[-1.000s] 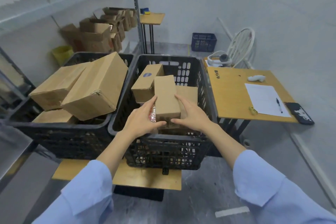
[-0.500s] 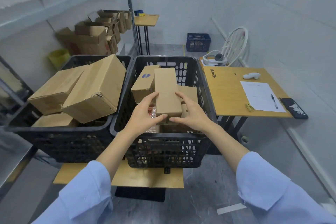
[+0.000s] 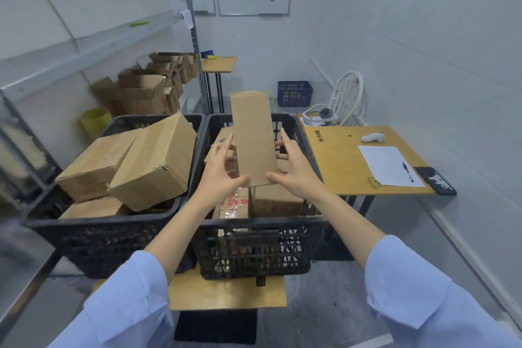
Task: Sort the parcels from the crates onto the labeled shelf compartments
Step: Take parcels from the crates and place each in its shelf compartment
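Grey-walled storeroom on my feed, wooden desk [image 3: 336, 169] on the right with paper [image 3: 389, 165] and a pen [image 3: 407, 172]. My left hand [image 3: 220, 175] and right hand [image 3: 293, 172] clamp a narrow parcel [image 3: 254, 138] by its lower sides, upright above the right crate [image 3: 254, 224]. Bigger boxes [image 3: 152, 161] fill the left crate [image 3: 99, 232].

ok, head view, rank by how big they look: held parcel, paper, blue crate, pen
1. held parcel, nearest the camera
2. paper
3. blue crate, far back, so its true rank is unsure
4. pen
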A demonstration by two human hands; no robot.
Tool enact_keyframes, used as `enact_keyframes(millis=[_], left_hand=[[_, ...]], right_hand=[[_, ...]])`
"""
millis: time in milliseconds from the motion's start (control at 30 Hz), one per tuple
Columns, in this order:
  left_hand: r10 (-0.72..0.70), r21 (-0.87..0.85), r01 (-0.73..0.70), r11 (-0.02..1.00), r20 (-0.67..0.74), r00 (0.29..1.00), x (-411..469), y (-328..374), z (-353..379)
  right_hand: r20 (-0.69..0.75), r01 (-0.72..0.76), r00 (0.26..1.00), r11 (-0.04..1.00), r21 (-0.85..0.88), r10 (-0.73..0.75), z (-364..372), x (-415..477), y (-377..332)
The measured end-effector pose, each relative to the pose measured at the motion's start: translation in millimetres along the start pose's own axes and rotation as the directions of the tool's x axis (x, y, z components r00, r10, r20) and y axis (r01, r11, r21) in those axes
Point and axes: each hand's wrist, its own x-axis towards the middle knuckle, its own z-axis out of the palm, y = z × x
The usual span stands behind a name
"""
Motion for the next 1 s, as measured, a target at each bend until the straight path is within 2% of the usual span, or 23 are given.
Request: enact_keyframes(millis=[167, 333, 600, 767, 1000], left_hand=[[0.065, -0.06, -0.066, 0.996, -0.017, 0.998, 1, 7, -11], [0.083, -0.148, -0.081, 0.986, 0.005, 0.997, -1, 19, -24], [0.081, -0.144, -0.076, 0.987, 0.035, 0.996, -2, 21, -36], [0.063, -0.125, -0.061, 0.99, 0.011, 0.998, -6, 24, -41], [0.05, -0.194, -0.046, 0.98, 0.017, 0.999, -8, 32, -42]], right_hand=[[0.003, 0.045, 0.999, 0.996, -0.076, -0.045, -4, 2, -11], [-0.04, 0.042, 0.998, 0.998, 0.055, -0.04, -3, 0, -22], [-0.069, 0.054, 0.996, 0.998, 0.018, -0.053, -1, 0, -30], [-0.06, 0.02, 0.998, 0.996, 0.091, -0.014, -4, -1, -35], [-0.035, -0.039, 0.998, 0.981, 0.191, 0.046, -4, -4, -40]])
